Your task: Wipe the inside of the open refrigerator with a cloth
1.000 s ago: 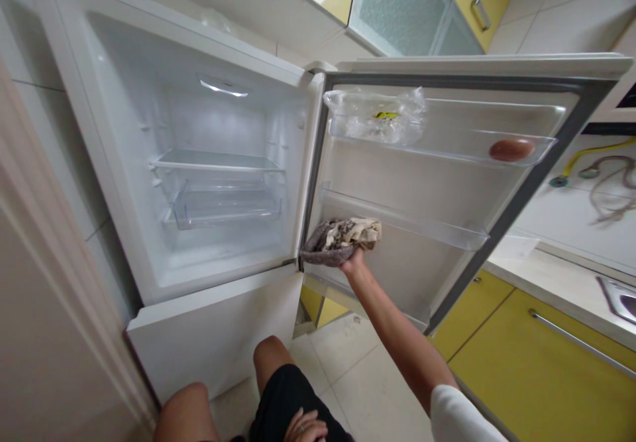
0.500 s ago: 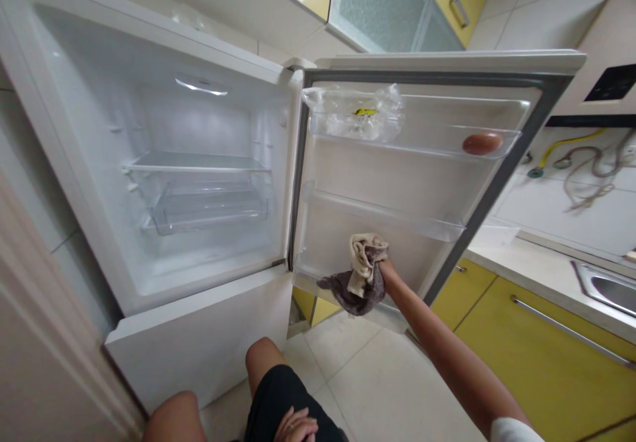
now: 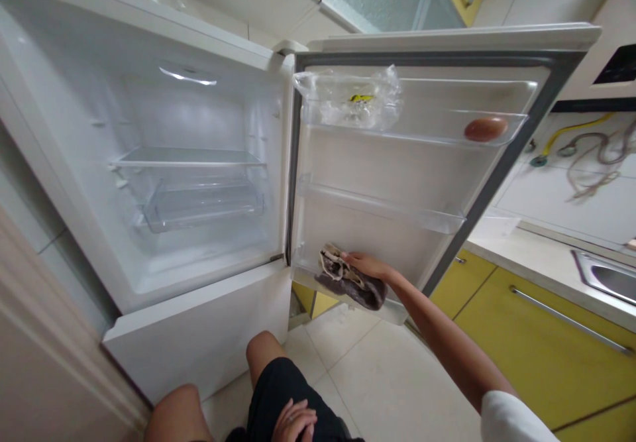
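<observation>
My right hand [image 3: 366, 266] presses a grey and beige cloth [image 3: 348, 279] into the bottom shelf [image 3: 397, 309] of the open fridge door, fingers laid over the cloth and holding it. My left hand [image 3: 294, 422] rests on my thigh at the bottom of the view, fingers loosely apart, holding nothing. Higher in the door, the top shelf [image 3: 437, 134] carries a crumpled clear plastic bag [image 3: 348, 101] and a brown egg [image 3: 485, 128]. The middle door shelf [image 3: 382, 205] holds nothing.
The fridge compartment [image 3: 163, 164] stands open, with a glass shelf [image 3: 186, 158] and a clear drawer [image 3: 203, 202]. Yellow cabinets [image 3: 546, 336], a counter and a sink [image 3: 609, 283] lie to the right. My bare knees are over the tiled floor [image 3: 397, 389].
My right hand carried the cloth from the middle door shelf's left end down to the bottom door shelf, where it now presses flat. The left hand stayed on my thigh.
</observation>
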### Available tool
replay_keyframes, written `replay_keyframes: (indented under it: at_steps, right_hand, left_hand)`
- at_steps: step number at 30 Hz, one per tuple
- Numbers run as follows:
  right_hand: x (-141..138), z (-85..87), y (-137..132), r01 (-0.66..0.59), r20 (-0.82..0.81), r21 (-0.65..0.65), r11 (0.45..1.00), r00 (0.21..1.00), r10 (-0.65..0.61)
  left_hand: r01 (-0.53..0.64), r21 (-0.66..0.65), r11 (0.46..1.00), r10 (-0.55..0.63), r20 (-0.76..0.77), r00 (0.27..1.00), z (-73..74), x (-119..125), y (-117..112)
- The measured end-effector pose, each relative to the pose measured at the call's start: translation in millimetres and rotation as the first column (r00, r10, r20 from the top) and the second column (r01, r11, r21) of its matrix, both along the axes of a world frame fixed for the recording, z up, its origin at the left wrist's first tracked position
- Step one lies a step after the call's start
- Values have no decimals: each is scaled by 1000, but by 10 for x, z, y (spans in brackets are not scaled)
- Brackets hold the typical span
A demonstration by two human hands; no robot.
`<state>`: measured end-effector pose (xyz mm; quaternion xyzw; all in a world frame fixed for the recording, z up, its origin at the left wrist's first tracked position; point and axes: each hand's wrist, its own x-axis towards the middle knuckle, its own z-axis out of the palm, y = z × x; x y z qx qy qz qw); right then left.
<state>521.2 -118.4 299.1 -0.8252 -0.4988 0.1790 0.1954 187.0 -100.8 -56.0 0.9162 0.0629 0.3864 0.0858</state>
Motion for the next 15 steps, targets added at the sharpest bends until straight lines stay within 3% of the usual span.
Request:
replay_keyframes:
  at_steps: [3,9,11,15]
  right_hand:
    - [115,-55,-29,-172,-227,-53,984,961,155]
    - [149,-195,-28,-160,-497,-77,984,862,102]
    - [111,-181,-4,-124,-503,-79,989,861,68]
    - [5,-36,-21,-17,-333,-64,998,943,-5]
  left_hand:
    - [3,-25,1000,-3,-21,1000,42,-12,-9]
    - [2,-88,996,-7,-59,998,94,-21,-36]
    - [3,-106,994,-11,-70,997,92,-24,-40]
    - [15,-140,990,-23,-54,998,111,-30,-41]
